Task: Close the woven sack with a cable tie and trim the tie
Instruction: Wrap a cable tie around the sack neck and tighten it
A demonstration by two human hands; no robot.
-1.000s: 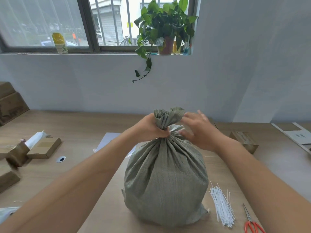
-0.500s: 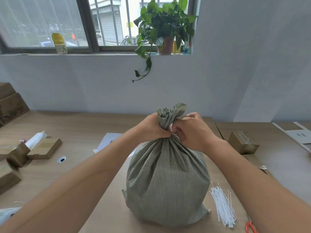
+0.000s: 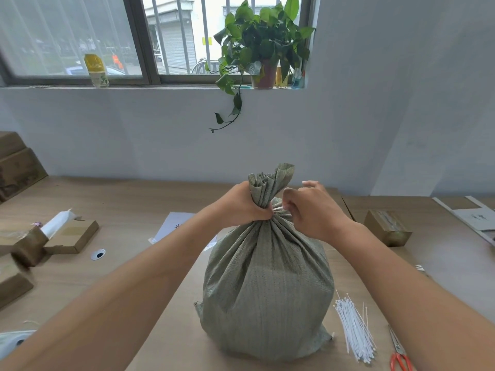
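Note:
A full grey-green woven sack stands upright on the wooden table, its mouth bunched into a neck. My left hand is clenched around that neck from the left. My right hand sits just right of the neck with its fingers pinched on a thin white cable tie that lies against the gathered cloth. Most of the tie is hidden behind the neck and my fingers. A bundle of spare white cable ties lies right of the sack, with red-handled scissors beside it at the front.
Small cardboard boxes lie at the left and another box at the right. A sheet of white paper lies behind the sack. A potted plant and a bottle stand on the windowsill.
My right hand went from open behind the neck to closing on it, then drew slightly right, pinching the tie. My left hand kept its hold on the neck.

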